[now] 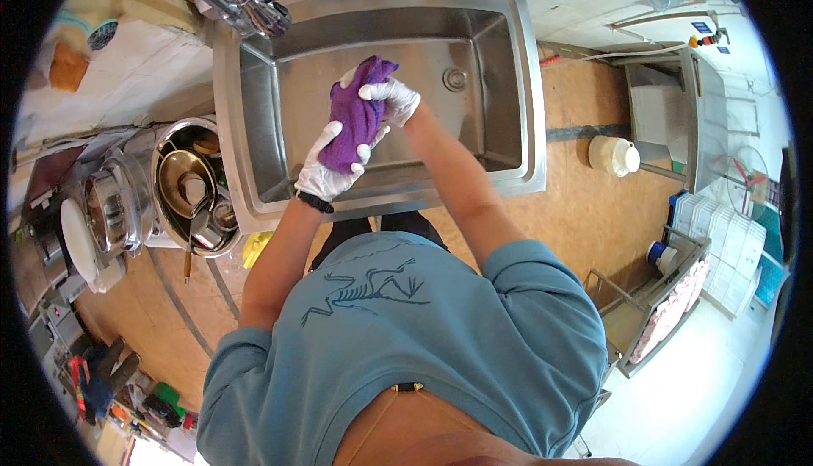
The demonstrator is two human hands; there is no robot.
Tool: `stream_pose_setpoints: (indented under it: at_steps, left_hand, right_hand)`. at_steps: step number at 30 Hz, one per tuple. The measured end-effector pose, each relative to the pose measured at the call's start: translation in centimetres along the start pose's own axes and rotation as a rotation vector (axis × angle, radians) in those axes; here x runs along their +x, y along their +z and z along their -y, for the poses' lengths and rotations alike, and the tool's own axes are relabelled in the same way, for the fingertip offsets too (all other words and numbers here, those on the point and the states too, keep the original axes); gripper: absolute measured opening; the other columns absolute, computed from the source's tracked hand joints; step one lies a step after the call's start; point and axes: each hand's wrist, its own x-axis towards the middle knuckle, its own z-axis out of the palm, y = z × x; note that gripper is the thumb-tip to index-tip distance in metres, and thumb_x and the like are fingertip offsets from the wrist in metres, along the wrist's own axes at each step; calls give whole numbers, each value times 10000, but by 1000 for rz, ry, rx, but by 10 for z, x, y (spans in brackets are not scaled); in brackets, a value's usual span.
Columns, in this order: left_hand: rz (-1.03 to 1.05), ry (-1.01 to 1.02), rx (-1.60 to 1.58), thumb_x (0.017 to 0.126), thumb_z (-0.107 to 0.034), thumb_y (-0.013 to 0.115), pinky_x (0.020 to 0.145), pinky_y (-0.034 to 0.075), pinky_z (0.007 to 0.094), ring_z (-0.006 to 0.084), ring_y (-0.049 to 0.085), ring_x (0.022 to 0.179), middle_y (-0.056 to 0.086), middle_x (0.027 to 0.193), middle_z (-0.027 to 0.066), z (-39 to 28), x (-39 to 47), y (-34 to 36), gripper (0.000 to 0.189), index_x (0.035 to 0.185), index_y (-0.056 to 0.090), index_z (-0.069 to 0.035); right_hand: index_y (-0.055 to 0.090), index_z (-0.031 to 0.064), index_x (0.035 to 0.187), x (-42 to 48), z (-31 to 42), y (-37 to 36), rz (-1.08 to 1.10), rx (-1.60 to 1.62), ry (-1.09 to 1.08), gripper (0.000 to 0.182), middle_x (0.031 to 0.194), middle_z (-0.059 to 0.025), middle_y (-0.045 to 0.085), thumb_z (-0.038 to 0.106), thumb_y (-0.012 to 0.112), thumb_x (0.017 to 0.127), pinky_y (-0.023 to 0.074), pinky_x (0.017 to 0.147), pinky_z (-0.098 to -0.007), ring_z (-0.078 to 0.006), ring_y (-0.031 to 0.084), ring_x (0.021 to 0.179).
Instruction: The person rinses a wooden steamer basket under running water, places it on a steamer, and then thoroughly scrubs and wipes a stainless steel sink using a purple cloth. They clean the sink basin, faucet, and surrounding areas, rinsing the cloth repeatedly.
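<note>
Both of my hands wear thin white gloves and hold one bunched purple cloth (pixel 356 116) above a stainless-steel sink (pixel 381 196). My left hand (pixel 329 164) grips the lower end of the cloth, its fingers curled around both sides. My right hand (pixel 395 99) grips the upper part, with the thumb lying across the fabric. Some of the right fingers are hidden behind the cloth. The basin below shows bare metal, and its round drain (pixel 455 79) lies to the right of my hands. A chrome faucet (pixel 244 8) reaches over the back left corner.
Left of the sink, a large metal basin (pixel 164 228) holds pans and pots, beside several stacked bowls (pixel 114 202). A yellow object (pixel 256 250) sits near the sink's front left corner. On the floor at right stands a cream plastic jug (pixel 613 156), near a metal-framed table (pixel 689 123).
</note>
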Motion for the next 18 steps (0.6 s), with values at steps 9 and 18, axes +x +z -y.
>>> stream_pose_setpoints:
  at_steps: [9,18]
  left_hand:
    - [-675,-36,1434,732,-408,805,544,525,379,187,616,711,634,889,26,-25,60,41,539,1153,606,-137]
    - [-877,39,2831,819,-314,567,777,533,444,377,659,931,689,955,210,-31,109,51,351,1014,699,-55]
  right_hand:
    - [662,52,961,6,66,35,-465,-235,301,318,910,-119,673,1,824,692,557,748,-459,-265,667,852]
    - [683,20,1080,52,61,-13,-567,-1610,552,408,1051,-205,680,271,626,764,505,787,-385,-267,679,971]
